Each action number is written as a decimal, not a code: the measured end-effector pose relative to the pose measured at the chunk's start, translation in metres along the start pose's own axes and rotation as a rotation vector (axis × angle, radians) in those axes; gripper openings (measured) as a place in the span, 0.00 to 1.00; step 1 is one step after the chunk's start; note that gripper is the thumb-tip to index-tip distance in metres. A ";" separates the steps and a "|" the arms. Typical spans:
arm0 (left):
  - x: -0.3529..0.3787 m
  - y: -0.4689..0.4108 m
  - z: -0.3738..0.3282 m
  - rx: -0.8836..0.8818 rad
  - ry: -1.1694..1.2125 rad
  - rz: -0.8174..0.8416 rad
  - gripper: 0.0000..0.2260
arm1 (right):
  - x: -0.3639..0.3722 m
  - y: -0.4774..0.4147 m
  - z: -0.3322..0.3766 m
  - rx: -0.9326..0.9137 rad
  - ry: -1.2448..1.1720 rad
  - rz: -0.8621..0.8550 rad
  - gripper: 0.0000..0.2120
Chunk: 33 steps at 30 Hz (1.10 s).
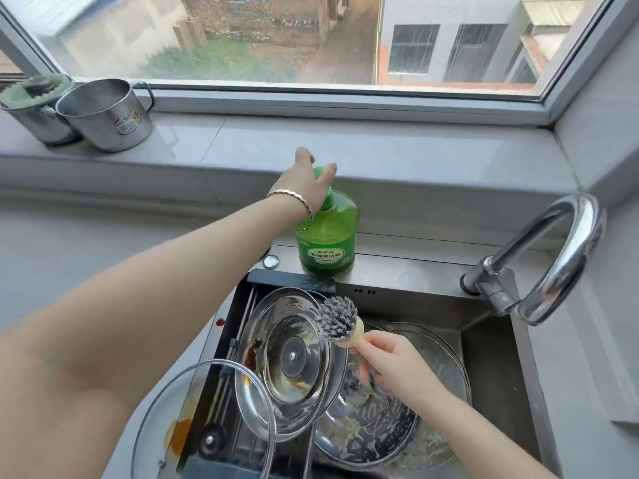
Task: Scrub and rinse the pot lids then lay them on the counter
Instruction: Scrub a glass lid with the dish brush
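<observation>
Over the sink point(494, 361), a round-headed scrubbing brush point(340, 321) is held by its pale handle in the right hand point(390, 361), whose fingers are curled around it; the bristles are pointed up and to the left. The left hand point(307, 181) is stretched beyond the sink's back edge and laid over the green cap of a detergent bottle point(326, 236), which is stood on the sink's rear ledge. Thumb and fingers are spread to either side of the cap, but whether it is clasped or merely pressed cannot be told. A bracelet point(294, 198) is worn on that wrist. At the sink's left side a steel-rimmed lid point(287, 392) is propped tilted, smeared with brown residue, and a glass lid point(204, 420) is leaned at the sink's front-left corner, overlapping it. Down in the basin a soapy steel lid point(373, 430) is lain, partly covered by the right hand. A curved faucet point(553, 257) is mounted at the sink's right rear corner. Far behind the sink to the left, two steel mugs point(103, 115) are set on the window sill.
</observation>
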<state>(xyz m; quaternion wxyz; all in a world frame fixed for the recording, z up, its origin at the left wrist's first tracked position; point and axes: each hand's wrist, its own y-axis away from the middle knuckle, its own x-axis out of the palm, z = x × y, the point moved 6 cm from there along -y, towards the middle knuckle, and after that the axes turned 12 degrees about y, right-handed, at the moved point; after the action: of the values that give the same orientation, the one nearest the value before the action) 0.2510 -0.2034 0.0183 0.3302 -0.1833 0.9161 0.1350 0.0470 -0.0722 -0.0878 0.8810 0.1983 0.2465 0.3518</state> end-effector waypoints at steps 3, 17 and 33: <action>-0.005 0.044 0.038 -0.062 0.334 -0.238 0.17 | -0.003 0.016 -0.018 0.010 0.022 -0.022 0.13; 0.044 0.224 0.229 -0.119 -0.607 0.353 0.28 | 0.044 0.034 -0.026 0.063 0.125 -0.026 0.13; 0.060 0.184 0.191 0.200 -1.176 0.910 0.08 | 0.049 0.073 -0.062 0.158 0.158 -0.039 0.11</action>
<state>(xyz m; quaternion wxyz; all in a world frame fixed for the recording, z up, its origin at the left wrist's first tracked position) 0.2363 0.0173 -0.1402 0.6917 0.3471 0.5819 0.2498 0.0044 0.0224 -0.1135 0.8471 0.2342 0.3459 0.3285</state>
